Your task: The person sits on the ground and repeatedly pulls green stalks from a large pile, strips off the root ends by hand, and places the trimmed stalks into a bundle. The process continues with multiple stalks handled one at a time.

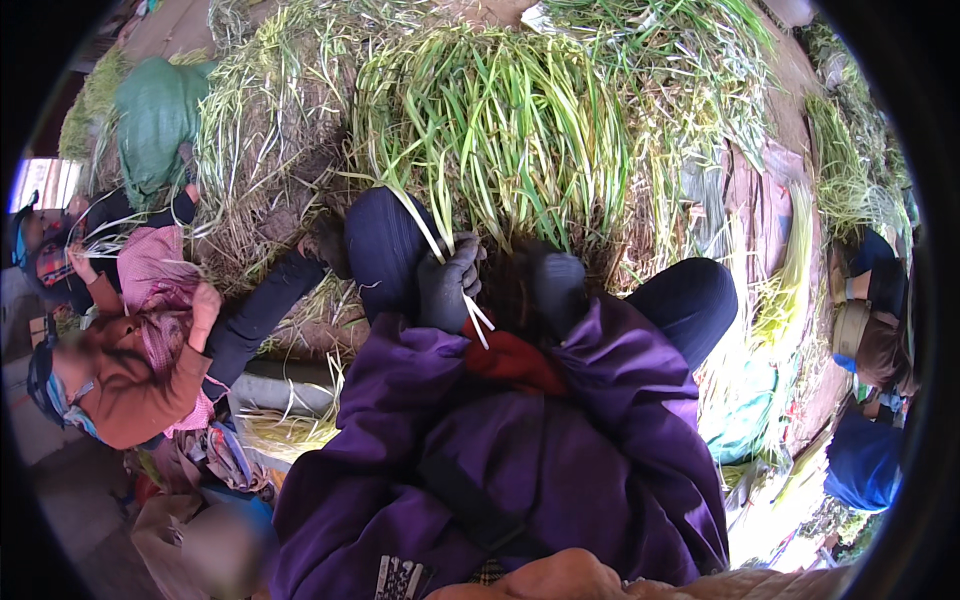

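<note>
My left hand (450, 285), in a dark glove, is closed around a few pale stalks (481, 319). Their white ends stick out below the fist, and their yellow-green leaves run up over my knee. To its right, my right hand (559, 281) wears a dark glove too and is blurred. It hangs at the lower edge of a heap of long-leaved green plants (502, 127), and its fingers are too smeared to read. Between my sleeves a red cloth (517, 364) lies in my lap.
Bent knees (686, 311) flank my hands. At left a person in a brown top (154, 390) sits close by, near a green sack (157, 124). Pale stalks (292, 431) lie beside me. More people (874, 330) work at right, beyond a strip of yellow-green stalks (787, 277).
</note>
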Available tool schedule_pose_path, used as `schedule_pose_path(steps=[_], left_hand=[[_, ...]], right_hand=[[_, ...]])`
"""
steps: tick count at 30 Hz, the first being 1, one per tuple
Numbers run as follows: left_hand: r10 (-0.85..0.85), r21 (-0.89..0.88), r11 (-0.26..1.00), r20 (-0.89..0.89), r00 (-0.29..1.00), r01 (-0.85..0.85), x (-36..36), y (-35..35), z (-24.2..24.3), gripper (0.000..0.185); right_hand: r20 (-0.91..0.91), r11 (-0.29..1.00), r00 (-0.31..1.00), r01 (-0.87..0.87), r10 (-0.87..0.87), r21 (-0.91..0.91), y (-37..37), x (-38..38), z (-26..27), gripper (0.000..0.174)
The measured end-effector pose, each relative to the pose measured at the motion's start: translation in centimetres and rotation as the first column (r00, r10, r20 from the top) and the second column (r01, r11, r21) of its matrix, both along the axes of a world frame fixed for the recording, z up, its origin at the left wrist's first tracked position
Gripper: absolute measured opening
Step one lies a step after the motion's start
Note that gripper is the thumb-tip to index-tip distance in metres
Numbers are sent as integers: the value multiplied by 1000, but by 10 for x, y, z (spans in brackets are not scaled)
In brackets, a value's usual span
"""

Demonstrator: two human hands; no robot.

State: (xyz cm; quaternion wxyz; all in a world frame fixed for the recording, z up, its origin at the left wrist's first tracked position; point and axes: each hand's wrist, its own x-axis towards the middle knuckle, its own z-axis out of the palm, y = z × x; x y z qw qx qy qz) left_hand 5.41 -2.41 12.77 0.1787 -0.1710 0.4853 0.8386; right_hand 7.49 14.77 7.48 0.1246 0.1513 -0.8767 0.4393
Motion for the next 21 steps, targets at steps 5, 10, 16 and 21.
schedule_pose_path(steps=[5,10,16,21], left_hand=[[21,-109,994,82,996,-12,-5,7,-7,15],[65,-369,927,-14,998,-65,-4,19,-22,18],[34,-375,925,-86,996,-64,-12,29,-30,22],[100,-44,993,-204,974,-111,-31,7,-8,9]], right_hand=[[231,960,972,-102,40,261,-4,0,26,30],[256,975,953,117,-164,190,3,9,38,24],[282,949,911,260,-302,177,-1,26,41,19],[265,870,850,488,-455,-72,15,29,42,11]])
